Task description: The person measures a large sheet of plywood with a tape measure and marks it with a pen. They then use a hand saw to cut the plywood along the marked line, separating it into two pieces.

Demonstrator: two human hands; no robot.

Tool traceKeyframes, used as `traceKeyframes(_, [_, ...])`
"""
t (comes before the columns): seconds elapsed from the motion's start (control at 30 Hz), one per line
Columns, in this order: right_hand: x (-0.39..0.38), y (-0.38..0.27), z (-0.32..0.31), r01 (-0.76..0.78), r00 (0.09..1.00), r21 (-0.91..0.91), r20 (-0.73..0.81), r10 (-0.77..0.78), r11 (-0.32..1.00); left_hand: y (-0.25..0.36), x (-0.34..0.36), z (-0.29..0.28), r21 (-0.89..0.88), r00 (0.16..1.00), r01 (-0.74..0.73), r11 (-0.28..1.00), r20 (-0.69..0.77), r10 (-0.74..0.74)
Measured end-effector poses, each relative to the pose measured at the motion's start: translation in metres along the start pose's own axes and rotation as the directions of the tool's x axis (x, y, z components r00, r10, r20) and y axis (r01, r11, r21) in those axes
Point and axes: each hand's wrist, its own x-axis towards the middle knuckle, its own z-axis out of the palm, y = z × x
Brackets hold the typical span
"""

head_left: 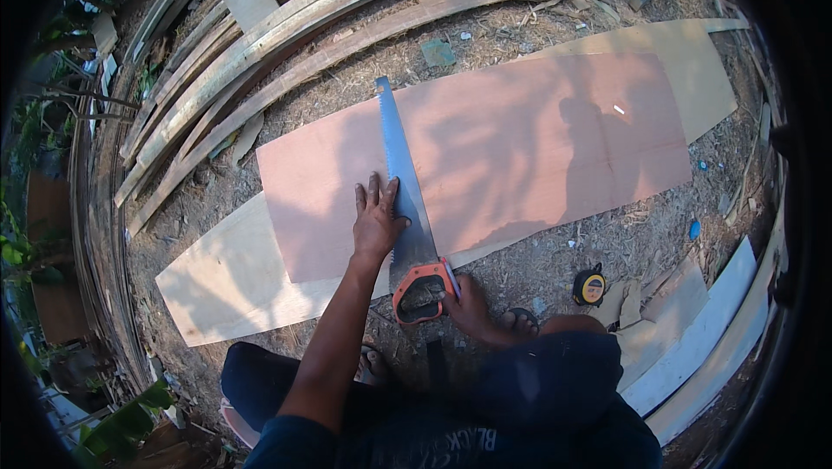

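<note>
A handsaw (407, 174) lies across a pinkish plywood sheet (503, 148), its handle toward me and its tip at the far edge. Its toothed edge faces left and its straight back faces right. My left hand (378, 222) rests flat on the board and blade, fingers stretched out. Beside the saw's orange-and-black handle (422, 293), my right hand (469, 306) is closed around a slim pencil (450, 276). The pencil's tip is close to the blade's back, at the sheet's near edge. A paler sheet (225, 274) lies underneath.
A yellow-and-black tape measure (590, 286) sits on the ground to the right. Long wooden planks (347, 61) are stacked along the far side. Pale boards (693, 330) lie at the lower right. A small white piece (619, 109) lies on the pinkish sheet.
</note>
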Motion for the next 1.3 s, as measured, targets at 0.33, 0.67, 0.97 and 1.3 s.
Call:
traceKeyframes(0.33, [-0.001, 0.006, 0.004, 0.022, 1.0, -0.023, -0.02, -0.022, 0.999, 0.0, -0.001, -0.002, -0.01, 1.0, 0.006, 1.0, -0.001, -0.006])
traceKeyframes(0.67, [-0.001, 0.011, 0.004, 0.03, 1.0, -0.008, -0.001, -0.03, 1.0, 0.002, -0.001, -0.004, -0.015, 1.0, -0.013, 1.0, 0.009, 0.013])
traceKeyframes(0.97, [-0.001, 0.005, 0.003, 0.018, 1.0, -0.001, 0.006, -0.018, 1.0, 0.004, -0.001, -0.004, 0.004, 1.0, -0.011, 1.0, -0.008, 0.011])
traceKeyframes(1.3, [0.001, 0.004, 0.0, 0.026, 0.999, -0.006, 0.034, -0.025, 1.0, 0.003, 0.0, -0.003, 0.004, 1.0, -0.007, 1.0, 0.007, 0.007])
